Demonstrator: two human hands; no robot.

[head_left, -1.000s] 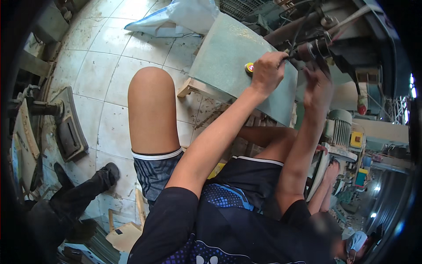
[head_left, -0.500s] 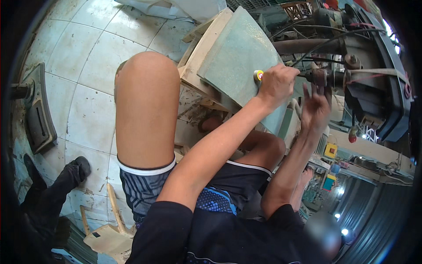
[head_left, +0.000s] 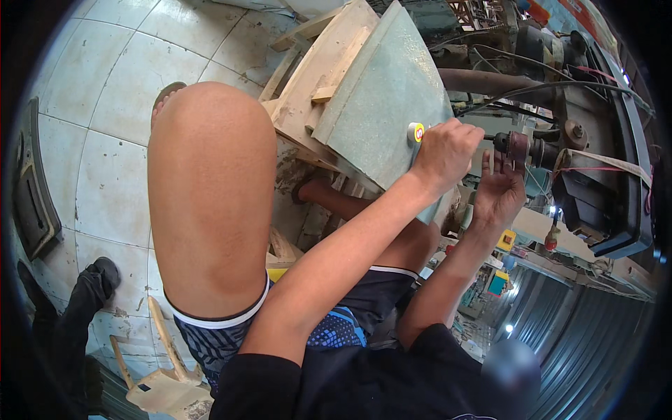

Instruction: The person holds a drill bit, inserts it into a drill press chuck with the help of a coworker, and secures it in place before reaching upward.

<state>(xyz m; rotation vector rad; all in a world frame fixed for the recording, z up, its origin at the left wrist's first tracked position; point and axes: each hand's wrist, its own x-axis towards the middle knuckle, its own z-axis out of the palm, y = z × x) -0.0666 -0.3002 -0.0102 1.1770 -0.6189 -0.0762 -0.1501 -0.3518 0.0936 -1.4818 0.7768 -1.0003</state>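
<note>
My left hand (head_left: pixel 444 150) is closed around a thin rod (head_left: pixel 488 137) projecting from a machine's dark spindle. Its grip is partly hidden by my knuckles. My right hand (head_left: pixel 497 192) is just below the reddish-brown spindle collar (head_left: pixel 516 147), palm up, with fingers apart and raised toward it; whether the fingertips touch it is unclear. A small white roll with a yellow-and-red label (head_left: pixel 415 131) lies beside my left hand on a pale green board (head_left: pixel 378 105).
The green board rests against a wooden structure (head_left: pixel 308 77). A black machine housing (head_left: pixel 602 189) hangs at right. Another person's dark trouser leg and shoe (head_left: pixel 94 287) are at lower left, near a wooden chair (head_left: pixel 168 392). A metal base (head_left: pixel 38 196) stands at far left.
The view has shifted, bringing the board, machine and both hands lower in the picture. My left hand keeps its grip; my right fingers remain raised at the collar.
</note>
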